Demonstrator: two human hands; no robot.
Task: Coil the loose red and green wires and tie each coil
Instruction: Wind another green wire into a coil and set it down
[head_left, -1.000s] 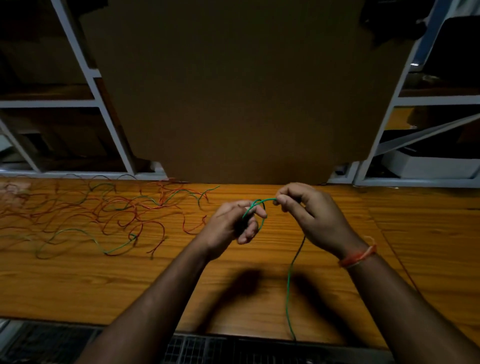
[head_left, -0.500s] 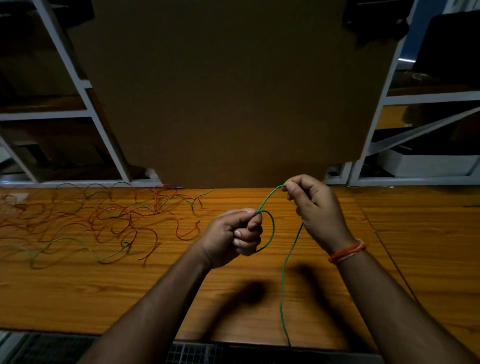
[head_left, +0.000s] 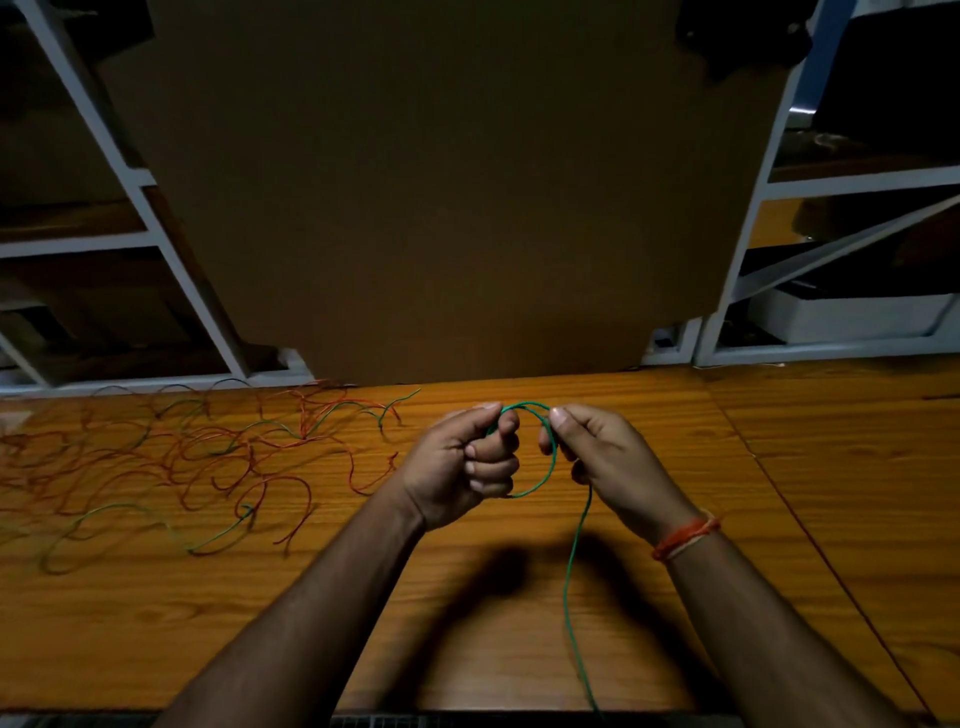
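Left hand (head_left: 462, 462) fisted around green wire (head_left: 545, 467), right hand (head_left: 608, 462) pinching same wire at loop top, loop spanning between hands above wooden table (head_left: 831, 493), tail hanging toward near edge, loose red and green wires (head_left: 197, 457) tangled at left.

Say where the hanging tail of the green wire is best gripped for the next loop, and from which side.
Judging by its pose, grip the green wire on the tail just below the right hand, coming from the right. There it hangs free above the wooden table, while the loop above is held in the left hand.
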